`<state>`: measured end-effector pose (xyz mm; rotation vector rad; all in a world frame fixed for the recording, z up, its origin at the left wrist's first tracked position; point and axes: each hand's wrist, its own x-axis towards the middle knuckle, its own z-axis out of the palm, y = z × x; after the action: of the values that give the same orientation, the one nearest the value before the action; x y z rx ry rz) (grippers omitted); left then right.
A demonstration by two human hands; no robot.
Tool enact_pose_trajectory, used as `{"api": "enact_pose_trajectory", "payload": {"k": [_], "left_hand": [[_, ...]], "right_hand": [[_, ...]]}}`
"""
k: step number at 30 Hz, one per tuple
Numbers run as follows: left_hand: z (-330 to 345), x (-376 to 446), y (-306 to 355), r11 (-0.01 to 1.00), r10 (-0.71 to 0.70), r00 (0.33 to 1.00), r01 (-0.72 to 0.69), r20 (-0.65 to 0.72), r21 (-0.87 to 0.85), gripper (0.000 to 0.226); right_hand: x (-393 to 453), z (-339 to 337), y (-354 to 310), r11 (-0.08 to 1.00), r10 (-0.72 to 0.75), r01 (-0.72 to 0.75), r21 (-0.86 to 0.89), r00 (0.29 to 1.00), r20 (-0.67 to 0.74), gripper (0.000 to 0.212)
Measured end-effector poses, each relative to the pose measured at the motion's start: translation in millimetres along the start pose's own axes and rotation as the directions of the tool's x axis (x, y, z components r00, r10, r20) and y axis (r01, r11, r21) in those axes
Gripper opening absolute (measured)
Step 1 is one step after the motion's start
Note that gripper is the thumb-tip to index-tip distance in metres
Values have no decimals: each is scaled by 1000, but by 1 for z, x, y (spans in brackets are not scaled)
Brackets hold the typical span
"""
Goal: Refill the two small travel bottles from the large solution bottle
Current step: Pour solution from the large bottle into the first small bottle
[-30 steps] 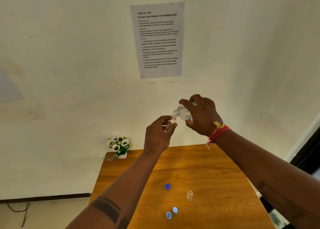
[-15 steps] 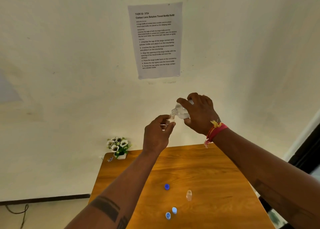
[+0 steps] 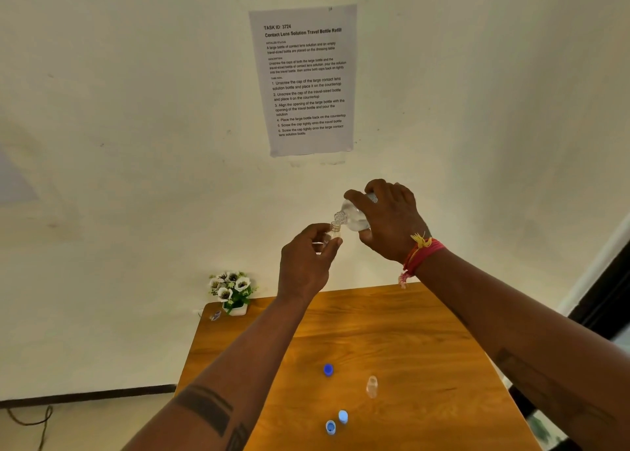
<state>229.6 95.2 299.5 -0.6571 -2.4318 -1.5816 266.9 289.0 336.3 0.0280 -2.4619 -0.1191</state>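
High above the table, my left hand (image 3: 305, 263) pinches a small clear travel bottle (image 3: 332, 234) upright. My right hand (image 3: 392, 222) grips the large clear solution bottle (image 3: 353, 217), tilted down to the left, its open neck touching the small bottle's mouth. The second travel bottle (image 3: 372, 386) stands uncapped on the wooden table (image 3: 426, 331). A dark blue cap (image 3: 328, 370) lies near the table's middle, and two light blue caps (image 3: 343, 416) (image 3: 330, 427) lie close to the front edge.
A small pot of white flowers (image 3: 233, 292) sits at the table's far left corner, beside a tiny object (image 3: 215, 315). A printed instruction sheet (image 3: 306, 79) hangs on the wall. A cable (image 3: 30, 420) lies on the floor at left.
Both hands with their bottles have stayed together in the same pose; the large bottle has tipped slightly more. The view has drifted a little.
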Motion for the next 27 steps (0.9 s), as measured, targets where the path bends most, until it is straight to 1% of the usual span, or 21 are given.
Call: {"api": "enact_pose_trajectory", "payload": {"k": [14, 20, 27], "left_hand": [[1, 8, -4, 1000, 7, 1000, -7, -4, 16, 34], [2, 11, -5, 1000, 3, 1000, -3, -2, 14, 32], [3, 11, -5, 1000, 7, 1000, -7, -2, 9, 32]], "right_hand": [[7, 8, 1, 1000, 1, -1, -8, 1000, 14, 65], [8, 9, 2, 1000, 2, -2, 7, 1000, -7, 64], [9, 12, 2, 1000, 3, -3, -3, 1000, 11, 65]]}}
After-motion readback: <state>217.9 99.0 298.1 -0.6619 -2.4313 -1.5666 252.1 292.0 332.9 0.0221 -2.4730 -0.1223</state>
